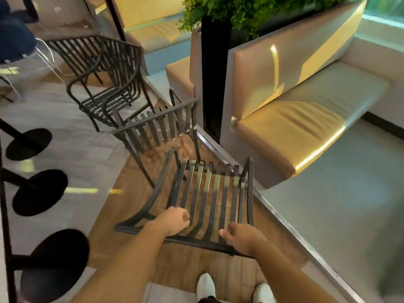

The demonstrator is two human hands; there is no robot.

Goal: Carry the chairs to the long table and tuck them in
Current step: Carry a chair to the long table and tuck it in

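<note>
Slatted metal chair (196, 193): gripped by its backrest top rail, for carrying.
Left hand (175, 220): fingers curled around the rail.
Right hand (242, 237): fingers wrapped over the rail.
Second chair (109, 84): left at eleven o'clock.

Warm, dim light; bright glare streaks on the bench (290, 132) and floor (83, 190). Motion blur softens everything; the edges bow from wide-angle distortion.

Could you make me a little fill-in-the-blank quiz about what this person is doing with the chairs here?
1. Both hands grip the backrest of the near chair, which is made of dark metal ____.
2. A second chair stands farther away, to the ____.
3. The bench cushions are ____ coloured.
4. The person's shoes are ____.

Missing words: slats; left; tan; white
</note>
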